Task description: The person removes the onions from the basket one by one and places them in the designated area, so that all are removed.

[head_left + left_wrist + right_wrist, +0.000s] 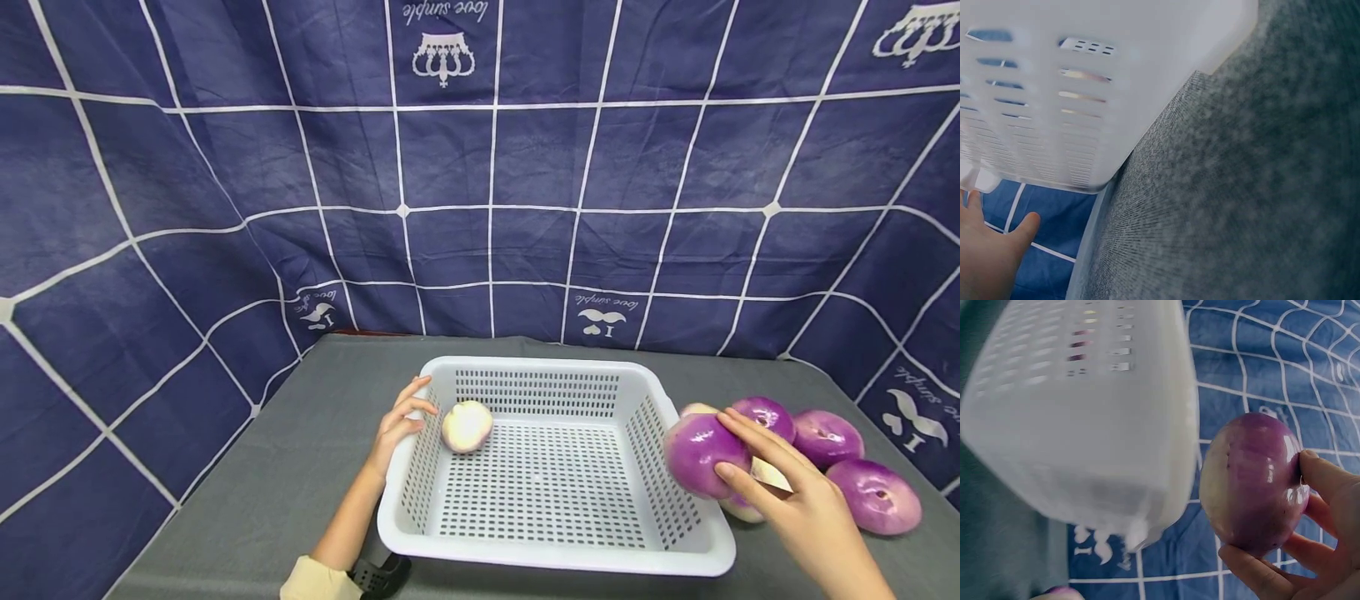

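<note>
My right hand [798,492] holds a purple and white turnip [705,454] between thumb and fingers, above the right rim of a white plastic basket [555,560]. In the right wrist view the held turnip [1257,484] is beside the basket's outer wall [1085,437], and fingertips press its side. My left hand [397,429] is at the basket's left rim, fingers loosely extended and spread. The left wrist view shows its thumb [1025,228] standing apart from the basket. Inside the basket, near the left wall, lies one turnip [467,427], its pale side up.
Several more turnips lie right of the basket, among them one at the far right [873,497] and one behind it [827,437]. A grey cloth [247,492] covers the table. Blue checked fabric [540,167] hangs at the back and sides.
</note>
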`<state>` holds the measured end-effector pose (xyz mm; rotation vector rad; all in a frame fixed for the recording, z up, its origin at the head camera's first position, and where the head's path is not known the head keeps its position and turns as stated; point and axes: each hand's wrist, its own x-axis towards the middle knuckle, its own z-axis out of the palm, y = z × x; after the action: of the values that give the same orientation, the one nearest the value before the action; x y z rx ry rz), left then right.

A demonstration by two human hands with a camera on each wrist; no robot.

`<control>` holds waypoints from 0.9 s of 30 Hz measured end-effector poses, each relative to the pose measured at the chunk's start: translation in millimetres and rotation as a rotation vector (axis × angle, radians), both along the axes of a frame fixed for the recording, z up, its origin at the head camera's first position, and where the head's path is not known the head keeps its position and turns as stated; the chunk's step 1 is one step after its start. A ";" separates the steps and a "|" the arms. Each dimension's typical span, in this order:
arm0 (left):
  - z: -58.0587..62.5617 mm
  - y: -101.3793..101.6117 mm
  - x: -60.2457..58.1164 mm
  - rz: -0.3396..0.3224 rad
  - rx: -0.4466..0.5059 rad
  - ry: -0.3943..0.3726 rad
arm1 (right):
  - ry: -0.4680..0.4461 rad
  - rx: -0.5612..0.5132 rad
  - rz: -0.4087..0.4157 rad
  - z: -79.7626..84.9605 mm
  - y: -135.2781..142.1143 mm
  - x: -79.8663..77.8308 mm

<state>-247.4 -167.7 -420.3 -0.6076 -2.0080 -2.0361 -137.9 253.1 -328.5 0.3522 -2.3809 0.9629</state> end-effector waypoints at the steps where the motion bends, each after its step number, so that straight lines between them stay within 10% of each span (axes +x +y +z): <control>1: 0.3 -0.1 0.1 -0.002 0.002 0.002 | 0.000 0.004 -0.006 -2.7 2.3 1.3; 27: 0.9 0.3 0.7 -0.014 0.025 0.001 | -0.226 0.043 -0.165 -64.8 67.5 19.5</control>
<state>-246.8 -167.3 -419.3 -0.6193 -1.9800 -2.0655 -118.4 320.6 -393.3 0.0625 -2.5894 0.9168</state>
